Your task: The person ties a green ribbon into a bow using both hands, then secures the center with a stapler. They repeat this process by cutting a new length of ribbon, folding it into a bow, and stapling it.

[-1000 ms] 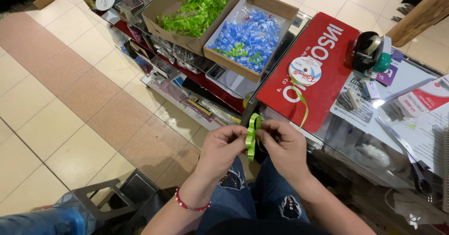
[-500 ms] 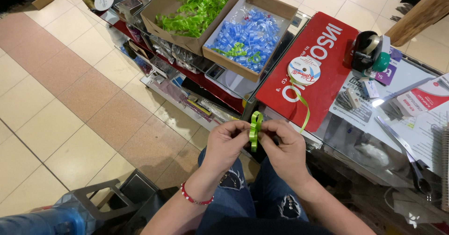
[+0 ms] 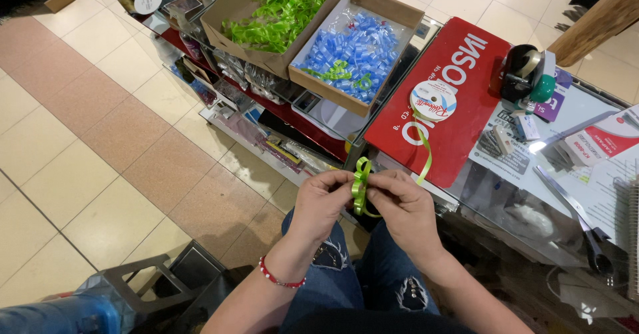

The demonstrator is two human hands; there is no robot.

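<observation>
Pinching from both sides, the left hand (image 3: 324,204) and the right hand (image 3: 404,207) are closing their fingertips on a small looped bow of lime-green ribbon (image 3: 361,186), which is sitting between them above the person's lap. Both grips are tight, thumb against forefinger, with nothing else in either hand. The bow is standing with its long axis roughly upright, loops stacked from just above the knuckles down to a short curl below the thumbs, so the hands are meeting it across its narrow middle, one from each side and about equally near.

From the right-hand side of the bow a ribbon tail (image 3: 424,156) is running up and away toward the ribbon spool (image 3: 433,100), which is lying flat on the red board (image 3: 466,128) on the glass counter (image 3: 532,194). So the feed is lying up and to the right of the grip, nearer the right hand.

Further out, scissors (image 3: 572,207) are lying on the counter well to the right, and a tape dispenser (image 3: 526,73) is standing beyond the board. Two cardboard boxes are sitting farther off at the top: the box of green bows (image 3: 279,14) and the box of blue bows (image 3: 356,48), just beside each other. Whether the tail is taut or slack I cannot tell for sure, though it is curving slightly.
</observation>
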